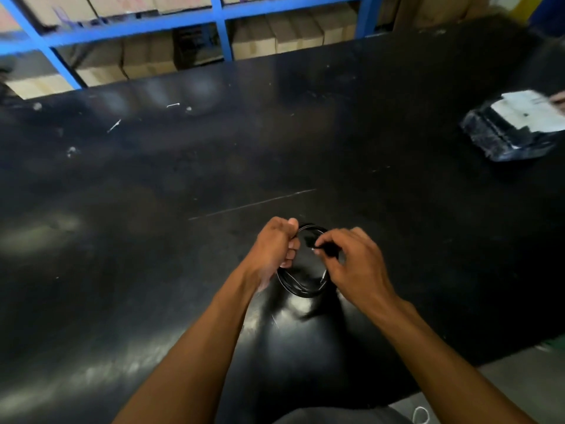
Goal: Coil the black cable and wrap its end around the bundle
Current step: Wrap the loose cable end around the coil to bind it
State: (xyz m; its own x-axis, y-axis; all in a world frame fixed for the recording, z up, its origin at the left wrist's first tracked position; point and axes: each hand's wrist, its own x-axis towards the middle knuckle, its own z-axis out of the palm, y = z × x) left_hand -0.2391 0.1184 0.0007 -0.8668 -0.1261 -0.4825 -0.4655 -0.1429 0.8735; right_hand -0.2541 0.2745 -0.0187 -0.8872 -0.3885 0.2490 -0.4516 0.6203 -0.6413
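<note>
Black cable (301, 289) hung in a small round coil of several thin, glossy loops, held just above the near middle of the dark tabletop (183, 179). The left hand (275, 249) had its fingers closed around the coil's left side, gripping the bundle. The right hand (354, 261) pinched the cable's free end, with a small metal-tipped plug, at the coil's right side. Coiling looked finished; the step in hand seemed to be the wrap. Next, the end probably needed passing through the loop and around the strands, kept taut.
</note>
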